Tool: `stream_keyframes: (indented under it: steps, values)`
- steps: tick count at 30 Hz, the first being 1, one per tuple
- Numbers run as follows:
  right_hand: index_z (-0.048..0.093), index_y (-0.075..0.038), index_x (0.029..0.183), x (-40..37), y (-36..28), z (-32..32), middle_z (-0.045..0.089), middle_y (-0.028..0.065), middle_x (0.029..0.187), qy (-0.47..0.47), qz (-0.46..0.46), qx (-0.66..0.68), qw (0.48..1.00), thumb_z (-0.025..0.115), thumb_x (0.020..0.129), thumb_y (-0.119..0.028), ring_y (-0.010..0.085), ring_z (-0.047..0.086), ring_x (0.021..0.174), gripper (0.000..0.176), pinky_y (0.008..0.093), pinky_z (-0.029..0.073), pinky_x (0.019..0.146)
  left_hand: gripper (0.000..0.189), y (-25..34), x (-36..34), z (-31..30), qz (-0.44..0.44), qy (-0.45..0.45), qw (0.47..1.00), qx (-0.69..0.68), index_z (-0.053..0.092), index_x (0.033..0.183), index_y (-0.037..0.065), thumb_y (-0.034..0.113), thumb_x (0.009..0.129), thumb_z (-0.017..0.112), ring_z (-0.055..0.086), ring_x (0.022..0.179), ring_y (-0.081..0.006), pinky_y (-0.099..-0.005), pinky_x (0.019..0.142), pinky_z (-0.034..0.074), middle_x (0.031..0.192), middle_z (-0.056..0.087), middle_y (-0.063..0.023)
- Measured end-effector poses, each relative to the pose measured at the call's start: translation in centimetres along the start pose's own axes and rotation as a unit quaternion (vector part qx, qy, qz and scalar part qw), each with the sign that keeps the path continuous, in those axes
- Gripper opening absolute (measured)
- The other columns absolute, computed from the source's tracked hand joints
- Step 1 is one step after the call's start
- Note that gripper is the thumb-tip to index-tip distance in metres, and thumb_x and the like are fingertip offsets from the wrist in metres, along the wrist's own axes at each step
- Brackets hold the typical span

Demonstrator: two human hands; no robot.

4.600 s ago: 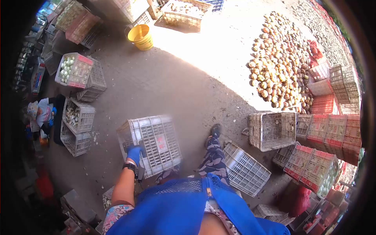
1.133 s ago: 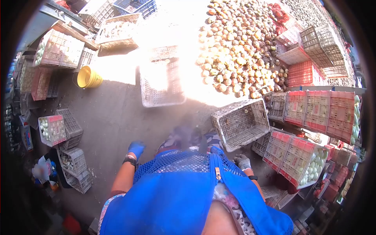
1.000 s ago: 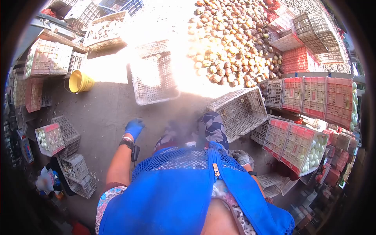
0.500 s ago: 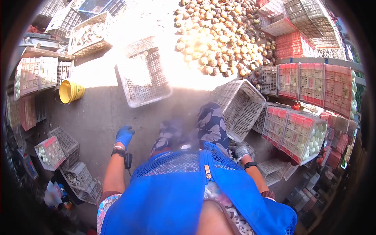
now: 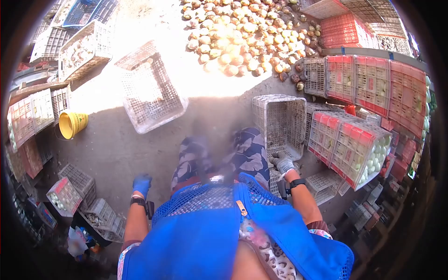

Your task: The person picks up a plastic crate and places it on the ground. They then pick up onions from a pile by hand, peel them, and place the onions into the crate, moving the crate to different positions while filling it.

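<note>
My right hand (image 5: 282,163), in a whitish-grey glove, is closed at the near edge of a dirty white plastic crate (image 5: 284,122). The crate stands tipped up on the ground to the right of my legs, its hollow side towards me. The fingertips are partly hidden at its rim. My left hand (image 5: 141,184), in a blue glove, hangs beside my left leg above bare floor. Its fingers are loosely bent and apart, with nothing in them. Another white crate (image 5: 155,88) lies ahead to the left, partly in bright sun.
A large heap of brownish round produce (image 5: 242,35) covers the sunlit ground ahead. Red and white crates (image 5: 359,84) packed with pale green produce line the right side. A yellow bucket (image 5: 73,124) stands at left. More stacked crates (image 5: 77,184) are at lower left.
My right hand has moved forward to the crate's near edge, and the crate has turned more upright. My left hand has drawn back a little. The view has shifted to the right.
</note>
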State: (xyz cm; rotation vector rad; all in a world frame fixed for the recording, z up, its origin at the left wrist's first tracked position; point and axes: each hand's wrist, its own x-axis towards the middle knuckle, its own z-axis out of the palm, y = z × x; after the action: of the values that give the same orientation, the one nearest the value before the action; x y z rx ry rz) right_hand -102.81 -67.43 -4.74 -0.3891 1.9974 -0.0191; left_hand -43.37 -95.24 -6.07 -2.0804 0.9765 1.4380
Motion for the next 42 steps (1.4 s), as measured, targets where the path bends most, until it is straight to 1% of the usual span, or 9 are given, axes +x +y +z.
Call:
stream_keyframes:
  steps: [10, 14, 19, 21, 27, 32, 35, 38, 42]
  values:
    - [0.066, -0.006, 0.123, 18.5, -3.3, -10.8, 0.067, 0.0228, 0.119, 0.061, 0.018, -0.19, 0.98, 0.073, 0.082, -0.026, 0.0378, 0.063, 0.112, 0.046, 0.0434, 0.048, 0.099, 0.058, 21.3, 7.2, 7.5, 0.284, 0.168, 0.942, 0.066, 0.054, 0.139, 0.0, 0.027, 0.089, 0.065, 0.065, 0.106, -0.0246, -0.0333, 0.095, 0.049, 0.119, 0.069, -0.016]
    - [0.068, -0.007, 0.12, 30.0, -6.3, -13.7, 0.066, 0.0228, 0.12, 0.112, -0.047, -0.247, 0.961, 0.066, 0.086, -0.036, 0.0382, 0.061, 0.116, 0.045, 0.0454, 0.047, 0.1, 0.067, 29.7, 9.9, 10.8, 0.153, 0.194, 0.965, 0.084, 0.05, 0.142, -0.002, 0.034, 0.088, 0.068, 0.06, 0.121, -0.0284, -0.0341, 0.103, 0.044, 0.131, 0.062, -0.0213]
    - [0.071, -0.007, 0.116, 38.3, -7.7, -12.8, 0.067, 0.0225, 0.118, 0.12, -0.093, -0.322, 0.935, 0.061, 0.09, -0.042, 0.0377, 0.063, 0.112, 0.045, 0.046, 0.048, 0.099, 0.078, 34.2, 20.1, 15.4, 0.145, 0.301, 0.931, 0.145, 0.045, 0.142, -0.006, 0.04, 0.086, 0.07, 0.062, 0.114, -0.0322, -0.0394, 0.1, 0.044, 0.126, 0.064, -0.0199]
    - [0.074, -0.007, 0.108, 39.3, -6.4, -11.3, 0.069, 0.0228, 0.111, -0.007, -0.011, -0.414, 0.91, 0.056, 0.092, -0.044, 0.0377, 0.066, 0.106, 0.044, 0.0466, 0.048, 0.096, 0.072, 36.2, 22.2, 16.9, 0.183, 0.276, 0.943, 0.047, 0.052, 0.135, -0.006, 0.04, 0.085, 0.072, 0.063, 0.111, -0.0314, -0.0386, 0.098, 0.045, 0.123, 0.066, -0.0191]
    - [0.073, -0.006, 0.101, 38.3, 2.8, -12.0, 0.07, 0.0238, 0.103, 0.061, 0.027, -0.416, 0.907, 0.053, 0.095, -0.042, 0.0403, 0.066, 0.1, 0.042, 0.0483, 0.05, 0.093, 0.044, 35.5, 29.5, 17.8, 0.253, 0.233, 0.911, -0.229, 0.065, 0.112, -0.005, 0.026, 0.082, 0.075, 0.066, 0.09, -0.0236, -0.0352, 0.086, 0.05, 0.1, 0.07, -0.013]
    - [0.071, -0.004, 0.112, 42.6, 4.8, -12.9, 0.067, 0.0242, 0.116, -0.04, 0.125, -0.508, 0.851, 0.06, 0.09, -0.041, 0.0379, 0.065, 0.111, 0.044, 0.0451, 0.048, 0.099, 0.035, 35.3, 29.5, 16.3, 0.281, 0.279, 0.911, -0.112, 0.066, 0.108, -0.001, 0.016, 0.078, 0.073, 0.064, 0.083, -0.018, -0.0342, 0.078, 0.051, 0.093, 0.07, -0.0092]
    - [0.065, -0.003, 0.121, 47.9, -3.7, -11.4, 0.066, 0.0248, 0.121, 0.117, -0.033, -0.289, 0.95, 0.074, 0.083, -0.024, 0.0384, 0.061, 0.117, 0.045, 0.0415, 0.048, 0.1, 0.031, 36.1, 30.3, 15.9, 0.316, 0.281, 0.902, -0.087, 0.067, 0.106, -0.001, 0.014, 0.079, 0.072, 0.064, 0.077, -0.0168, -0.034, 0.074, 0.051, 0.088, 0.07, -0.0079]
    - [0.06, -0.005, 0.127, 54.6, -16.1, -8.4, 0.062, 0.0197, 0.127, 0.233, -0.353, -0.231, 0.876, 0.076, 0.079, -0.017, 0.0355, 0.06, 0.117, 0.052, 0.0412, 0.048, 0.1, 0.023, 39.6, 29.6, 17.2, 0.372, 0.258, 0.879, -0.151, 0.069, 0.101, -0.001, 0.009, 0.08, 0.071, 0.062, 0.073, -0.0133, -0.0313, 0.069, 0.051, 0.083, 0.07, -0.0062]
    - [0.06, -0.012, 0.122, 55.9, -29.3, -3.5, 0.061, 0.016, 0.125, 0.219, -0.398, -0.369, 0.811, 0.078, 0.075, -0.024, 0.0357, 0.061, 0.111, 0.051, 0.046, 0.051, 0.093, 0.029, 41.8, 29.4, 17.5, 0.383, 0.274, 0.873, -0.125, 0.069, 0.108, 0.005, 0.014, 0.08, 0.074, 0.068, 0.078, -0.0163, -0.0317, 0.073, 0.054, 0.088, 0.073, -0.0082]
